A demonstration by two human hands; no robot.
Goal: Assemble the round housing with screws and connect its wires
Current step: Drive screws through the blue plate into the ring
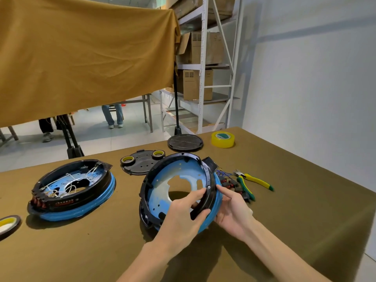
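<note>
My left hand (183, 218) gripping the tilted round housing (177, 192), right hand (234, 212) behind its rim, fingers partly hidden; two housings, second housing (73, 188) wired

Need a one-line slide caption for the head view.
Both hands, left hand and right hand, tilt an unwired blue round housing off the table; a wired one lies alongside.

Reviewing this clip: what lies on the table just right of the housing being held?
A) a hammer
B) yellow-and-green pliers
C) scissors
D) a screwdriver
B: the yellow-and-green pliers lie on the table beside the wired black connectors, right of the tilted housing that both hands hold.
</note>
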